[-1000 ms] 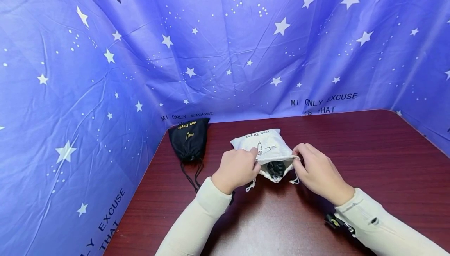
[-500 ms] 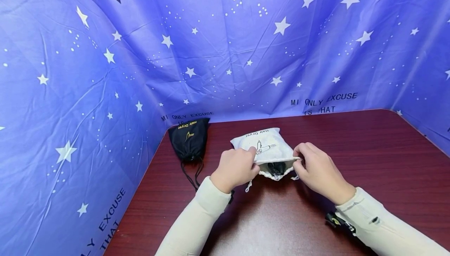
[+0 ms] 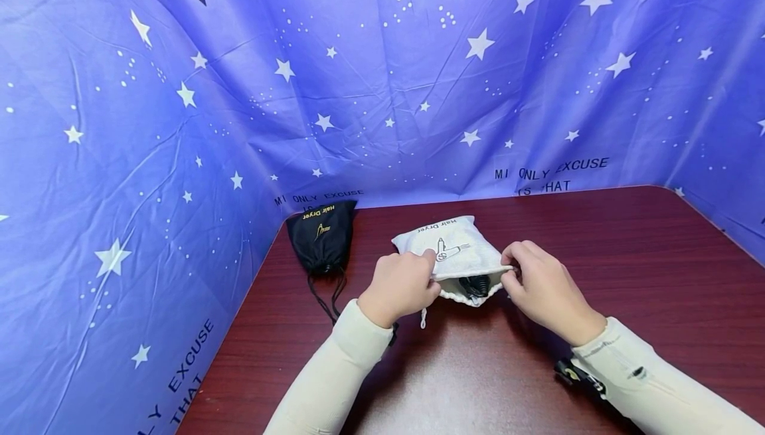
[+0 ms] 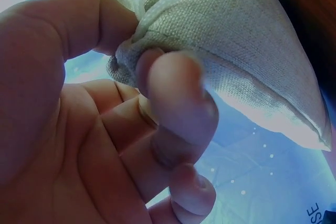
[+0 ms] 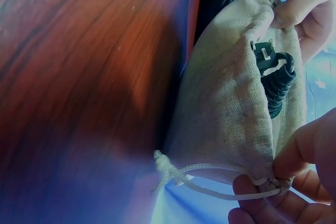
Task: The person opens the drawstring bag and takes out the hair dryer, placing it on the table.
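Observation:
A white cloth drawstring bag (image 3: 460, 242) printed "Hair Dryer" lies on the table, its mouth facing the person. My left hand (image 3: 403, 287) pinches the left corner of that mouth between thumb and curled fingers. At the opposite corner my right hand (image 3: 546, 292) pinches the hem, near the white drawstring (image 5: 210, 187). Between the two hands the mouth gapes. Inside shows a coiled black cord (image 5: 278, 87) with a two-prong plug (image 5: 264, 53); whatever lies deeper is hidden by the cloth. The left wrist view shows the bag's woven side (image 4: 252, 40) close up.
A black drawstring bag (image 3: 323, 236), also lettered "Hair Dryer", lies at the table's back left, its black cords (image 3: 327, 299) trailing toward the left forearm. The dark red wooden table (image 3: 633, 262) meets a blue star-printed curtain (image 3: 382, 89) at the back and sides.
My right hand has shifted slightly to the right, drawing the bag's mouth wider and tauter. The right drawstring end has dropped out of the head view. My left hand stays nearly still.

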### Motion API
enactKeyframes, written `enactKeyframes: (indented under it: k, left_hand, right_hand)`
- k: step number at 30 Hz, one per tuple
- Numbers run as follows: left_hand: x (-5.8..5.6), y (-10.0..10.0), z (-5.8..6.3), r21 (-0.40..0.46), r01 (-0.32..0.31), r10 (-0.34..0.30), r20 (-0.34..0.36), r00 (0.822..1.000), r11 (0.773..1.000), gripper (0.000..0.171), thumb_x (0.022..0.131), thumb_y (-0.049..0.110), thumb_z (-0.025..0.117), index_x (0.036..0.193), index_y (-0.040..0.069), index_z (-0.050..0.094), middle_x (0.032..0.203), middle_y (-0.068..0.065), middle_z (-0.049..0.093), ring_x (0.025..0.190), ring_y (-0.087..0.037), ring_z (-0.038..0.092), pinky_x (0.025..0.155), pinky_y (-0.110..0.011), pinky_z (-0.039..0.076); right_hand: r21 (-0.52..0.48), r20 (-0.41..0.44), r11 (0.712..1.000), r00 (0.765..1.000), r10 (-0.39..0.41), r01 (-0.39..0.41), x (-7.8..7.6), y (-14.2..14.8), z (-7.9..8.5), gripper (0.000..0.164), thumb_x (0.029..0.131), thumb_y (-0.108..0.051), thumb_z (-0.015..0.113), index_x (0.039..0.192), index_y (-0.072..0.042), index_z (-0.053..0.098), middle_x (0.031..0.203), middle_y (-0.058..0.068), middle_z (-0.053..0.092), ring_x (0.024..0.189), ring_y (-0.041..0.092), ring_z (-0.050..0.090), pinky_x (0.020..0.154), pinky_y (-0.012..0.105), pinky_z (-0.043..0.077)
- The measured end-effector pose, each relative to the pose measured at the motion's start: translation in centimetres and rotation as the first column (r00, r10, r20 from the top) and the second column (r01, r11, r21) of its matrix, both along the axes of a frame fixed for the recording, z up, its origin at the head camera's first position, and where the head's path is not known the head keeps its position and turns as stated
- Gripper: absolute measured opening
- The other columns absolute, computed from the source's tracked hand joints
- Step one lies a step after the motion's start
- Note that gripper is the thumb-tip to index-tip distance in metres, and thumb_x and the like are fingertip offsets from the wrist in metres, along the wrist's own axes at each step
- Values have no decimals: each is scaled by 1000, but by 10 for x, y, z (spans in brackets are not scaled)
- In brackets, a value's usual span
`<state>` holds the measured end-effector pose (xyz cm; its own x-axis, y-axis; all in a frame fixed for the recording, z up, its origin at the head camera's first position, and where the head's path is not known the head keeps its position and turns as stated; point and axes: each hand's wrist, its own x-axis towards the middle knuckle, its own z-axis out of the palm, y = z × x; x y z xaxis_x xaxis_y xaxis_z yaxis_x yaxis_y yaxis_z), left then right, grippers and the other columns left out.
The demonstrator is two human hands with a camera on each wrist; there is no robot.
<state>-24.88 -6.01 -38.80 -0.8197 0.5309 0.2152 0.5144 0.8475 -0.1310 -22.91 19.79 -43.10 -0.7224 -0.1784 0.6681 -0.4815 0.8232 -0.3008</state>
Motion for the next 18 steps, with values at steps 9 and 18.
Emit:
enactKeyframes:
  k: [9,18]
  left_hand:
    - [0,0,1,2,3,-3,18,1000,1000,27,86,38,72,90,17,55,65,6,57,59,-18,62,43,-41,42]
    - [1,0,2,-11,9,-8,21,1000,1000,29,83,38,75,93,17,57,63,7,54,55,-17,56,42,-40,41]
  right_hand:
    - [1,-5,1000,1000,-3,3,-2,2,-2,22,72,-1,64,87,-16,60,79,-4,52,65,11,46,59,31,40]
    - [5,-18,1000,1000,-6,6,-5,6,-3,22,71,-1,65,87,-16,60,80,-5,53,65,11,46,59,32,40]
